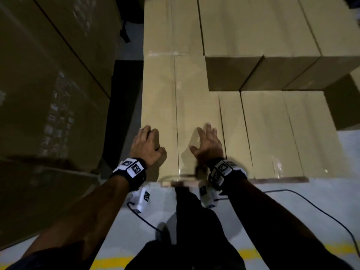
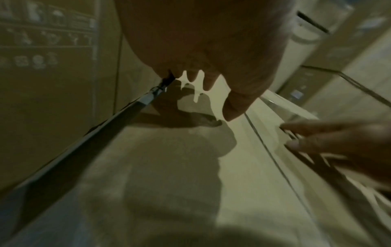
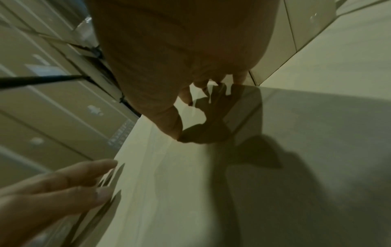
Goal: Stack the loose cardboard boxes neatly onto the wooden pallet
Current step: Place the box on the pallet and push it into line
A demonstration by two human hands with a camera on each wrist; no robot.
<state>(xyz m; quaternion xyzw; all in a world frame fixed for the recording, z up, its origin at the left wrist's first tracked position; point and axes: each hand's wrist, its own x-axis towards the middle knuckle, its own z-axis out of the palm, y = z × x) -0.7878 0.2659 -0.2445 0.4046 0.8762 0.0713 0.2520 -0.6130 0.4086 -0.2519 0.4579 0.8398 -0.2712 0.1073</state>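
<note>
On a pale concrete floor (image 1: 292, 207) crossed by a yellow painted line (image 1: 109, 262), a person is leaning over a stack of cardboard boxes in a dimly lit storage space. Both hands are hovering flat over the nearest box (image 1: 181, 106), a taped carton sitting at the stack's near left corner: the left hand (image 1: 145, 146) is spreading its relaxed fingers above the box's left edge, the right hand (image 1: 209, 145) is fanning wide near its right edge, and neither is gripping anything. Whether the palms are touching the cardboard cannot be told. Right of that box, a second carton (image 1: 272, 131) is lying flush in the same layer, and beyond it a higher tier of boxes (image 1: 263, 36) is rising. Beneath the near edge of the box, a strip of the wooden pallet (image 1: 280, 180) is showing. Left of the box, across a dark gap, a printed carton wall (image 1: 48, 84) is standing. Behind the hands, a black cable (image 1: 303, 199) is trailing over the floor.
</note>
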